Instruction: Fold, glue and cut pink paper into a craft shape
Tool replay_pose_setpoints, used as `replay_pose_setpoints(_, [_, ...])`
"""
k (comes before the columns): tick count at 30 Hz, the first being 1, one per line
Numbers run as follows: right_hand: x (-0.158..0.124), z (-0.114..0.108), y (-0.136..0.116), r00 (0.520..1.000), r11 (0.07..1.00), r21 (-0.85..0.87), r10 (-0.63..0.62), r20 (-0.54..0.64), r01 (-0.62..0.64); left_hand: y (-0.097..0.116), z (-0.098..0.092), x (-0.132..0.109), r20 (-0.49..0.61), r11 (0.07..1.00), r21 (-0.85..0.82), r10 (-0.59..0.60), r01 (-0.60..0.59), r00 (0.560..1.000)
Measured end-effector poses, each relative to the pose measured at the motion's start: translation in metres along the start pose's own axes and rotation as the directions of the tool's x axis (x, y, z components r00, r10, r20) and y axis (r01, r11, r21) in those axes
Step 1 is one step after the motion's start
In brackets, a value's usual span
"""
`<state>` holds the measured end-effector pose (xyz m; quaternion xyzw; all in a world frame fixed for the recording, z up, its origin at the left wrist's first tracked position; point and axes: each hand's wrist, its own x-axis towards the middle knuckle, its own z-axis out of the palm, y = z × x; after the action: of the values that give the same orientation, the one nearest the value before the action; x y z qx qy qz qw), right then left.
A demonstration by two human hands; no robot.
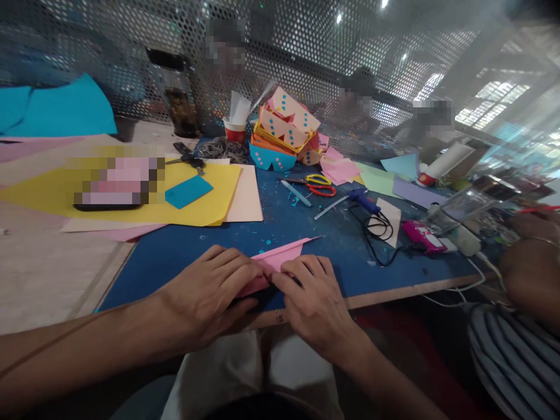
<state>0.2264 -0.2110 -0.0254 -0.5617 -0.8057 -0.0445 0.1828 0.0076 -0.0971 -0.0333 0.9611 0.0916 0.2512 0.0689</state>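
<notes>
A piece of pink paper [286,255] lies at the front edge of the blue table, its far edge rolled or folded over. From that edge a thin pointed tip sticks out to the right; its kind is unclear. My left hand [223,274] is closed over the paper's left part, fingers pressed together. At the paper's lower right side, my right hand [308,289] has its fingers curled and pinches the near edge. The fingertips of both hands nearly meet, and they hide the middle of the paper.
Beyond the hands lie scissors [317,185], a light blue pen-like stick [296,193], a blue glue gun [364,200] with its black cord, and folded paper pieces [284,125]. Yellow sheets [205,201] and a phone [114,184] are at left. A co-worker's arm [531,268] is at right.
</notes>
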Motion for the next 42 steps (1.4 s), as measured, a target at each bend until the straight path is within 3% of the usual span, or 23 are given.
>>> replay_pose_setpoints(11, [-0.009, 0.005, -0.003, 0.983, 0.984, 0.163, 0.099, -0.157, -0.072, -0.004, 0.004, 0.002, -0.072, 0.999, 0.000, 0.044, -0.045, 0.996])
replay_pose_setpoints(20, [0.004, -0.008, 0.004, 0.949, 0.989, 0.098, 0.135, -0.285, -0.112, -0.005, 0.002, 0.004, -0.112, 0.987, 0.109, 0.133, -0.121, 0.985])
replay_pose_setpoints(28, [0.021, -0.013, 0.023, 0.988, 0.990, 0.029, 0.139, -0.066, -0.137, -0.006, 0.005, 0.005, -0.139, 0.977, 0.157, 0.169, -0.147, 0.976])
replay_pose_setpoints(34, [0.018, -0.012, 0.027, 0.979, 0.980, -0.007, 0.199, -0.051, -0.200, -0.004, 0.004, 0.004, -0.191, 0.982, 0.128, 0.161, -0.138, 0.968])
replay_pose_setpoints(42, [0.007, -0.023, 0.026, 0.957, 0.956, 0.069, 0.281, 0.067, -0.285, -0.006, -0.001, -0.001, -0.139, 0.973, 0.202, 0.145, -0.116, 0.979])
